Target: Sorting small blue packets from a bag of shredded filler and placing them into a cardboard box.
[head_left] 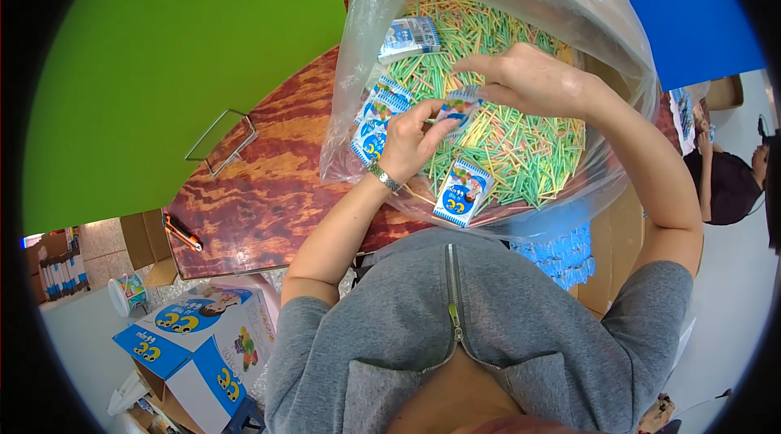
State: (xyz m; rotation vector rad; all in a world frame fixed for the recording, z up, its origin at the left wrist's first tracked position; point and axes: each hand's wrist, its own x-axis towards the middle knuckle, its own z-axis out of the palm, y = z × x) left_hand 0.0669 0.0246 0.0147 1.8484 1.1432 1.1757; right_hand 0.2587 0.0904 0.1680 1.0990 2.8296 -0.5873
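Note:
My left hand, with a metal watch band at its wrist, pinches a small printed packet between thumb and fingers. Over the packet's upper right is my right hand, index finger stretched out and thumb close to the packet's edge; I cannot tell if it touches. Thin pastel sticks in green, yellow and pink lie in a heap beneath both hands. They fill a large clear plastic bag. White-and-blue packets lie on the heap: one at the far left, several beside my left hand, one nearest me.
A red-brown patterned table carries a bent wire stand and an orange-black utility knife. A printed carton stands at lower left. Blue packets are piled below the bag. Another person sits at far right.

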